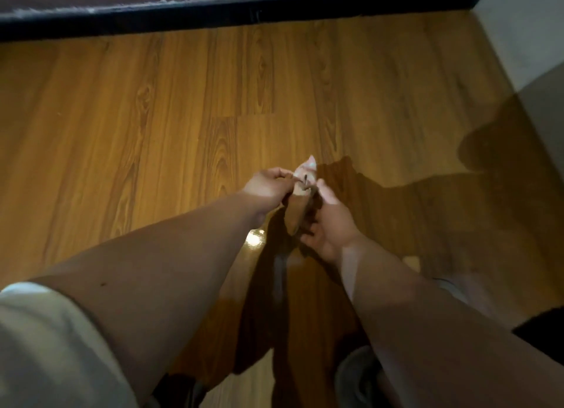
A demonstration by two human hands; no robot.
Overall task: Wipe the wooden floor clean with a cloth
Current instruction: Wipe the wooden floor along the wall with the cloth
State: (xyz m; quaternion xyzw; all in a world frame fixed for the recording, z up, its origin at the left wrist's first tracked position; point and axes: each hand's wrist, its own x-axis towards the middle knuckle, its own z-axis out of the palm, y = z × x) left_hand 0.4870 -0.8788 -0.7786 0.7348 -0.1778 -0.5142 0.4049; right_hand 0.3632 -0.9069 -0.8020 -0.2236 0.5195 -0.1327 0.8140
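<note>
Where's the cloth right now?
Head view, near centre: the cloth is gripped between the left hand and the right hand, above the wooden floor, short of the dark ledge.

Cloth [300,200] mid-frame, held between left hand [267,187] and right hand [328,221], both above the wooden floor [137,117]. Raised ledge [244,13] runs along the floor's far edge (what it belongs to is unclear). Wall [525,41] far right, meeting the ledge's right end.

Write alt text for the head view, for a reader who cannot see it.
The left hand and right hand grip a small pale cloth between them over the wooden floor. A dark edge runs along the far side.
</note>
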